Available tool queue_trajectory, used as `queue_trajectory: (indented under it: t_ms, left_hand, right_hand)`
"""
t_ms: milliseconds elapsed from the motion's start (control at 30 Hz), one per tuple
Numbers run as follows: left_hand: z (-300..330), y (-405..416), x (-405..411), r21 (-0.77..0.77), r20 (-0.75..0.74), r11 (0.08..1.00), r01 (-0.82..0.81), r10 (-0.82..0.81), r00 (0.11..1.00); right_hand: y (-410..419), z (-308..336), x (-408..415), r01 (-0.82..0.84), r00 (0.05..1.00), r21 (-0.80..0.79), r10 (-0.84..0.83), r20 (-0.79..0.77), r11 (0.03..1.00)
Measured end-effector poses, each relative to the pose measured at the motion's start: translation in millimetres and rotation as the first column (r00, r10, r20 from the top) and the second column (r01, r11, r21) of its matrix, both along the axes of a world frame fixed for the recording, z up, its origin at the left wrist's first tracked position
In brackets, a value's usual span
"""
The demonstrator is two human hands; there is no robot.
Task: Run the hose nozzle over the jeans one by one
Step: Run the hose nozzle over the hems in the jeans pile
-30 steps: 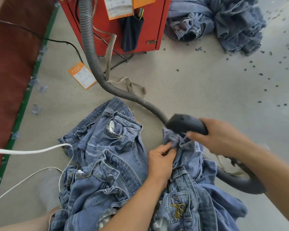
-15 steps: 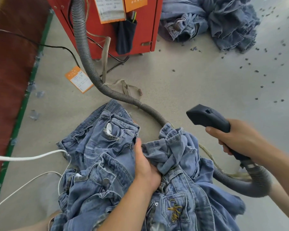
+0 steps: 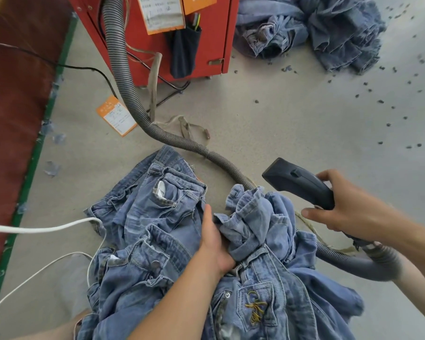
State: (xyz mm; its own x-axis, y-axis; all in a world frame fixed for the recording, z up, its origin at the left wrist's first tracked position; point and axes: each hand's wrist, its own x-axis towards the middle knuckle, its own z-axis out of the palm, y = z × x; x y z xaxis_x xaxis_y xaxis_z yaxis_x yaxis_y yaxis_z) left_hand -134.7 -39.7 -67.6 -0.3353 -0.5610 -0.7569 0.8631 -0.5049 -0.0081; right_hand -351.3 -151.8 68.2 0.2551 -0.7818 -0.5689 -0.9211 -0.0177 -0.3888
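Note:
A heap of blue jeans (image 3: 155,217) lies on the floor in front of me. My left hand (image 3: 215,244) digs into the heap and grips a bunched fold of one pair (image 3: 253,217); its fingers are hidden in the cloth. My right hand (image 3: 346,212) holds the dark grey hose nozzle (image 3: 297,182) by its handle, lifted off the jeans to the right, its mouth pointing up and left. The ribbed grey hose (image 3: 123,77) runs from the red machine (image 3: 206,40) across the floor, under the jeans and back to the nozzle.
A second pile of jeans (image 3: 312,30) lies at the back right. Small dark scraps (image 3: 380,101) dot the grey floor on the right. An orange tag (image 3: 115,116) and cloth strap (image 3: 187,126) lie near the machine. A white cord (image 3: 42,228) crosses the left.
My right hand lifted the nozzle off the jeans and carried it to the right. My left hand slid down from the fold's top into the heap.

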Motion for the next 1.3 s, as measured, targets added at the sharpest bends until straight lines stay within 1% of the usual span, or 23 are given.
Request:
queue_trajectory:
  t_ms: [67, 133, 233, 267, 300, 333, 367, 433, 500, 567, 633, 700, 767, 833, 900, 1000, 1067, 1133, 1200, 1267, 1300]
  left_hand:
    - [-2, 1, 1, 0.032, -0.007, 0.999, -0.029, 0.029, 1.000]
    - [-1, 1, 5, 0.061, 0.024, 0.995, -0.075, 0.074, 0.997]
    - [7, -1, 10, 0.024, 0.047, 0.989, -0.143, 0.142, 0.989]
    - [8, -1, 9, 0.002, 0.093, 0.992, -0.124, 0.123, 0.988]
    - [8, 0, 7, -0.007, 0.169, 0.997, -0.079, 0.079, 0.982]
    - [5, 2, 4, 0.005, 0.239, 0.999, -0.034, 0.031, 0.970]
    - [4, 3, 1, 0.049, 0.287, 0.999, -0.003, -0.011, 0.958]
    - [3, 3, 1, 0.120, 0.306, 0.992, -0.042, 0.004, 0.952]
    - [3, 4, 4, 0.153, 0.287, 0.978, -0.143, 0.095, 0.953]
    - [4, 6, 7, 0.157, 0.243, 0.944, -0.290, 0.247, 0.938]
    - [6, 12, 8, 0.142, 0.181, 0.909, -0.391, 0.365, 0.913]
    - [8, 19, 10, 0.117, 0.124, 0.874, -0.472, 0.459, 0.880]
    - [7, 25, 12, 0.094, 0.069, 0.859, -0.503, 0.499, 0.864]
    - [5, 29, 13, 0.101, 0.020, 0.859, -0.501, 0.502, 0.865]
    - [3, 30, 13, 0.075, 0.006, 0.893, -0.444, 0.444, 0.896]
    - [7, 34, 10, -0.081, 0.001, 0.948, -0.309, 0.310, 0.951]
    - [14, 38, 9, -0.175, -0.020, 0.949, -0.262, 0.262, 0.965]
    - [17, 39, 9, -0.224, -0.074, 0.933, -0.282, 0.273, 0.959]
    - [22, 38, 10, -0.239, -0.107, 0.923, -0.302, 0.284, 0.953]
    - [23, 38, 11, -0.243, -0.088, 0.923, -0.297, 0.284, 0.955]
    - [24, 37, 12, -0.242, -0.078, 0.925, -0.294, 0.284, 0.956]
  right_hand:
    - [1, 2, -5, -0.063, 0.998, -0.047, 0.063, -0.001, 0.997]
    - [0, 5, -8, -0.103, 0.994, -0.100, 0.106, 0.033, 0.990]
    - [2, 12, -10, -0.165, 0.983, -0.135, 0.174, 0.060, 0.977]
    - [4, 13, -10, -0.196, 0.977, -0.138, 0.205, 0.055, 0.971]
    - [7, 14, -9, -0.227, 0.971, -0.135, 0.235, 0.050, 0.965]
    - [11, 15, -9, -0.249, 0.965, -0.131, 0.257, 0.050, 0.960]
    - [14, 14, -8, -0.263, 0.961, -0.132, 0.271, 0.049, 0.956]
    - [19, 14, -4, -0.272, 0.959, -0.142, 0.281, 0.045, 0.952]
    - [21, 12, -1, -0.261, 0.961, -0.141, 0.271, 0.061, 0.955]
    - [24, 11, 3, -0.257, 0.960, -0.138, 0.268, 0.074, 0.957]
    - [26, 11, 8, -0.271, 0.955, -0.135, 0.283, 0.082, 0.953]
    - [27, 11, 14, -0.292, 0.948, -0.129, 0.304, 0.094, 0.948]
    - [28, 11, 19, -0.306, 0.943, -0.126, 0.319, 0.095, 0.944]
    - [30, 14, 24, -0.338, 0.933, -0.106, 0.348, 0.097, 0.935]
    - [34, 16, 28, -0.392, 0.912, -0.067, 0.397, 0.100, 0.918]
    - [37, 19, 40, -0.474, 0.877, 0.010, 0.470, 0.103, 0.881]
    - [36, 16, 52, -0.519, 0.853, 0.048, 0.514, 0.087, 0.853]
    - [33, 11, 62, -0.478, 0.875, 0.002, 0.475, 0.097, 0.879]
    - [27, 9, 67, -0.307, 0.933, -0.082, 0.317, 0.171, 0.948]
    - [18, 16, 57, -0.150, 0.948, -0.081, 0.167, 0.271, 0.985]
    - [13, 23, 50, -0.143, 0.943, -0.049, 0.151, 0.296, 0.989]
